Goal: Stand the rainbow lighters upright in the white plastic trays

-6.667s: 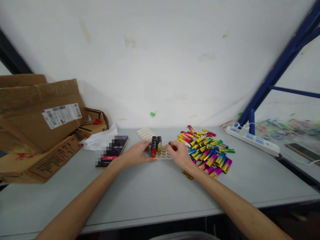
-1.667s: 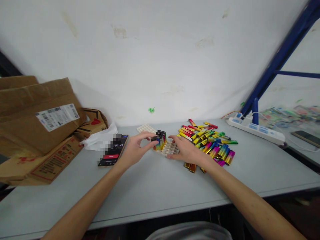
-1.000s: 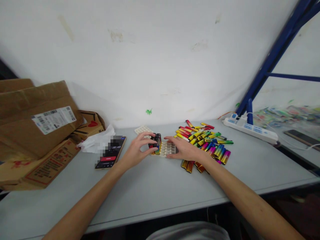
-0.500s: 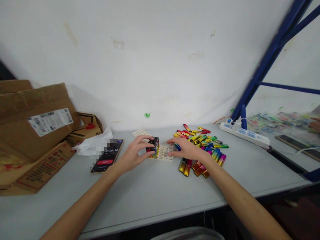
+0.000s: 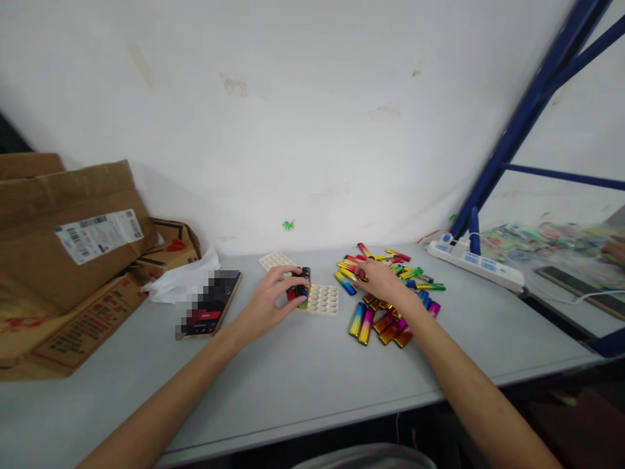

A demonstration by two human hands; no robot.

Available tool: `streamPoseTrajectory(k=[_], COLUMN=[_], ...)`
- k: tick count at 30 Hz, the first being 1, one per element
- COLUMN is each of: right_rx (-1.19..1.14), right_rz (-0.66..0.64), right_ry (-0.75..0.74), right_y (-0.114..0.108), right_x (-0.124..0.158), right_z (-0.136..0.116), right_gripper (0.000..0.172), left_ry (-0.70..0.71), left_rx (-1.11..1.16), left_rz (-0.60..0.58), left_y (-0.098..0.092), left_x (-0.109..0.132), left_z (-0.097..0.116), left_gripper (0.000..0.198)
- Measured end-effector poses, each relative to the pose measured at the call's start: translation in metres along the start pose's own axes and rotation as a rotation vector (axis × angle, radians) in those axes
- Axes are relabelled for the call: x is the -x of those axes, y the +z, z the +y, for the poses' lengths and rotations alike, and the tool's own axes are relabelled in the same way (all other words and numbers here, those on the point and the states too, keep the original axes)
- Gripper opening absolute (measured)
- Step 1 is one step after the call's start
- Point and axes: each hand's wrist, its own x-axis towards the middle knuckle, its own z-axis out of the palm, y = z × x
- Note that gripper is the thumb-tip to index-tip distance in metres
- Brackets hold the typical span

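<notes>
My left hand (image 5: 273,296) is curled around several upright lighters (image 5: 306,280) with dark tops, thumb on the near side and fingers on the far side. They stand at the left end of a cream tray (image 5: 325,299) with rows of round holes; the right part of the tray is bare. My right hand (image 5: 378,279) is over a pile of shiny, colourful lighters (image 5: 366,326) to the right of the tray. Its fingertips are pinched on a lighter at the pile's left side, which they partly hide. A blue and yellow lighter (image 5: 345,283) lies beside them.
Behind my left hand lies a second cream tray (image 5: 276,260). To the left are a phone (image 5: 215,306), a white plastic bag (image 5: 170,280) and cardboard boxes (image 5: 73,241). A power strip (image 5: 473,264) and blue metal frame (image 5: 517,130) stand right; another person's hand (image 5: 616,249) shows beyond.
My right hand has moved from the tray's right end, right and away from me, to the pile, and its fingers have closed. My left hand stays around the upright lighters.
</notes>
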Motion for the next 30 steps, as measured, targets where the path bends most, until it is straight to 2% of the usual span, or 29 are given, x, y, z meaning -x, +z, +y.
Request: streamPoseTrajectory(k=[3,7,10,13,16,19,22,24,27,30], right_rx=[0.055,0.018,-0.201,-0.603,-1.003,-1.148,-1.083,-1.012,-0.967,-0.873], right_rz=[0.001,0.05,0.173,0.286,0.202,0.089,0.085,0.097,0.102,0.097], right_ry=[0.037,0.051,0.037,-0.091,-0.254,-0.381,-0.474,-0.501,-0.473,-0.4], right_y=[0.001,0.002,-0.003,-0.012,-0.022,-0.026,-0.025,-0.022,-0.018,-0.014], right_x=[0.001,0.001,-0.001,0.001,0.006,0.013,0.016,0.017,0.015,0.014], right_z=[-0.007,-0.006,-0.004,-0.009,-0.022,-0.041,-0.058,-0.064,-0.063,-0.052], right_gripper=[0.01,0.009,0.013,0.02,0.03,0.032,0.027,0.027,0.039,0.058], left_ry=[0.019,0.034,0.047,-0.009,-0.203,-0.393,-0.495,-0.532,-0.541,-0.528], left_rx=[-0.039,-0.111,-0.144,-0.082,0.141,0.473,0.717,0.82,0.892,0.953], left_rz=[0.026,0.165,0.3,0.347,0.274,0.091,-0.101,-0.181,-0.235,-0.195], left_y=[-0.001,-0.008,-0.012,-0.014,-0.014,-0.015,-0.011,-0.008,-0.005,-0.008], left_x=[-0.001,-0.005,-0.007,-0.006,-0.006,-0.007,-0.008,-0.008,-0.007,-0.006], left_z=[0.005,0.019,0.03,0.037,0.043,0.048,0.048,0.045,0.036,0.028], left_gripper=[0.03,0.025,0.013,0.007,0.015,0.027,0.033,0.034,0.032,0.03])
